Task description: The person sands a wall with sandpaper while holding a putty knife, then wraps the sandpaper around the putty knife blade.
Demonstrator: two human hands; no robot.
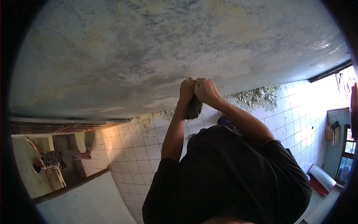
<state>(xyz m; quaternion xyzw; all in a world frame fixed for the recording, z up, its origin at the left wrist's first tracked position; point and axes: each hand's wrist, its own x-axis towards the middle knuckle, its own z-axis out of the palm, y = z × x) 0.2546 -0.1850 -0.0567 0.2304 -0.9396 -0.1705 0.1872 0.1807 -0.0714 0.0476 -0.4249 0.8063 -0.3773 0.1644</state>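
Note:
My left hand and my right hand are side by side, both closed, right at the wall. Their fingers curl round something largely hidden; I cannot tell what it is. A thin, short edge shows just above the knuckles of my left hand. Between my forearms, below the hands, is a dark grey-brown rounded shape. The wall is worn and patchy, with grey stains and paler spots where the surface has come off.
Flaked paint chips lie along the wall's foot on white floor tiles. Through an opening at left, another person is visible. A rolled printed sheet and a window are at right. Bright light comes in at far right.

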